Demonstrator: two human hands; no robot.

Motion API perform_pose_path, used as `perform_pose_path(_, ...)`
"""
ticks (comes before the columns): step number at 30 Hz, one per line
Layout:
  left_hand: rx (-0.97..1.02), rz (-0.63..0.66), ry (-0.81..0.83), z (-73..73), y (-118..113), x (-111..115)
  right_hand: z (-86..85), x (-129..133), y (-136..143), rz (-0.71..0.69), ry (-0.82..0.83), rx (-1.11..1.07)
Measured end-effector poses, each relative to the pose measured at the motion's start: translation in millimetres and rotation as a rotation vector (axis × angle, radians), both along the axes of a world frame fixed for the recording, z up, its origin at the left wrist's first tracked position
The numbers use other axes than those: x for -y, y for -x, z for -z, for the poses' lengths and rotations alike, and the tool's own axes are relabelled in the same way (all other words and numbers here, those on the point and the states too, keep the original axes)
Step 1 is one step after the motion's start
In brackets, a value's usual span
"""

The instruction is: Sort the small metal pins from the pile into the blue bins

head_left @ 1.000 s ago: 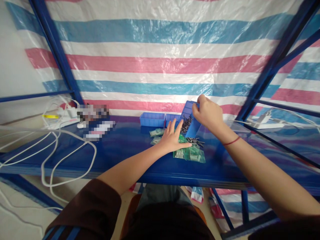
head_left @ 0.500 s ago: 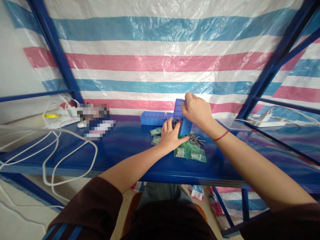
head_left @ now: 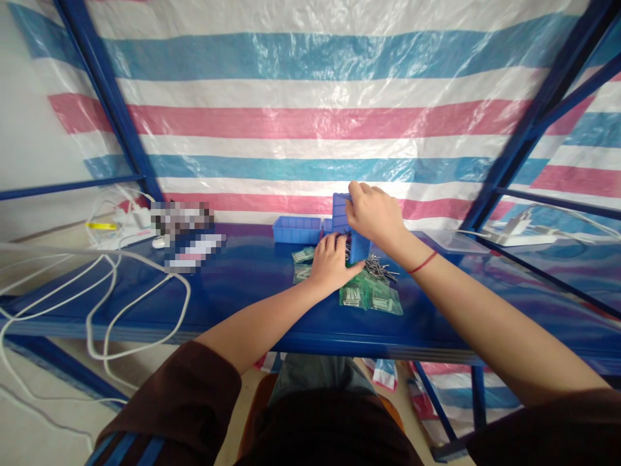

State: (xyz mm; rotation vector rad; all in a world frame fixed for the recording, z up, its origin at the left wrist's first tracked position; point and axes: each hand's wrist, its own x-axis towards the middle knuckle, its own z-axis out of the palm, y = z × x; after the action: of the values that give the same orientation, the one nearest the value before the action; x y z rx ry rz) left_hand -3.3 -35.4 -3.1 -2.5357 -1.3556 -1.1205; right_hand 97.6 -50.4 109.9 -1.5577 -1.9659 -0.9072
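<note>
My right hand (head_left: pixel 374 210) is closed on the upper edge of a small blue plastic bin (head_left: pixel 359 246), which stands steeply tilted on the table. At the bin's mouth is my left hand (head_left: pixel 330 264), its thumb stretched out away from the fingers. Dark thin metal pieces, like screws or nails, show partly between that hand and the bin; the fingers hide most of them. More of these metal pieces (head_left: pixel 380 268) lie in a loose pile right of the bin. In front lie green-tinted clear bags (head_left: pixel 383 299) with short silvery pieces inside.
Another blue bin (head_left: pixel 297 230) stands upright behind my left hand. Small bags (head_left: pixel 303 255) lie left of the hand. White cables (head_left: pixel 187 298) loop over the table's left side. A power strip (head_left: pixel 521 238) and a clear flat sheet (head_left: pixel 453 242) are at the right.
My right hand and the tilted bin have shifted slightly left. My left fingers now cover more of the metal pieces at the bin's mouth.
</note>
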Motion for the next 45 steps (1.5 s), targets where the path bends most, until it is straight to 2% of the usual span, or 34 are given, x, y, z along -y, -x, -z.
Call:
perform_pose_path(3,-0.013,-0.004,0.0,-0.1,0.2,-0.1,-0.4,1.1,-0.3,-0.005,-0.003,-0.002)
perform_pose_path(9,-0.081,0.072,0.02,-3.9,1.3,-1.5,-0.3,1.4,0.3,0.0,0.003,0.004)
perform_pose_path(17,-0.035,-0.007,0.0,-2.5,0.0,-0.9,-0.6,4.0,2.1,-0.016,-0.037,0.036)
perform_pose_path(23,-0.089,0.063,-0.006,-2.4,0.1,-2.2,-1.6,3.5,1.0,-0.027,-0.065,0.078)
perform_pose_path(29,-0.087,0.022,0.048,-6.0,1.0,3.6,-0.5,1.9,-5.7,-0.03,-0.068,0.135)
perform_pose_path(38,-0.102,0.031,0.068,-8.8,1.3,5.2,0.2,9.7,-18.8,-0.064,-0.128,0.228)
perform_pose_path(42,-0.105,0.027,0.082,-8.7,1.6,4.8,-1.9,17.8,-30.4,-0.07,-0.121,0.212)
perform_pose_path(45,-0.094,0.032,0.072,-7.0,2.0,4.0,-6.6,21.2,-45.1,-0.04,-0.14,0.115)
